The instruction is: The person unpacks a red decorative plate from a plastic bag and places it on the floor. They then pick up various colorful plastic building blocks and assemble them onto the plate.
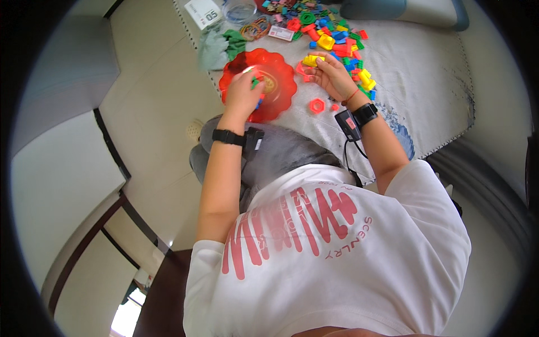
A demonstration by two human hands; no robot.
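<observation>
My left hand (241,95) is over the scalloped, see-through red bowl (287,92). Its fingers are closed around a small green plastic piece (255,82), partly hidden by the hand. Bits of blue and red show beside the palm; whether they are held or lie in the bowl I cannot tell. My right hand (335,80), just right of the bowl, pinches a yellow plastic toy bolt (313,60) between thumb and fingers. A red plastic piece (303,72) is at its lower fingers, partly covered. Below that hand a red hexagonal toy nut (317,105) lies on the light cloth.
Loose plastic bolts and nuts (342,48) in several colours spread beyond my right hand. Behind the bowl are a green cloth (233,45), coloured bands (255,28), a clear round container (240,11) and a white box (203,12). A grey-blue cushion (404,14) lies far right.
</observation>
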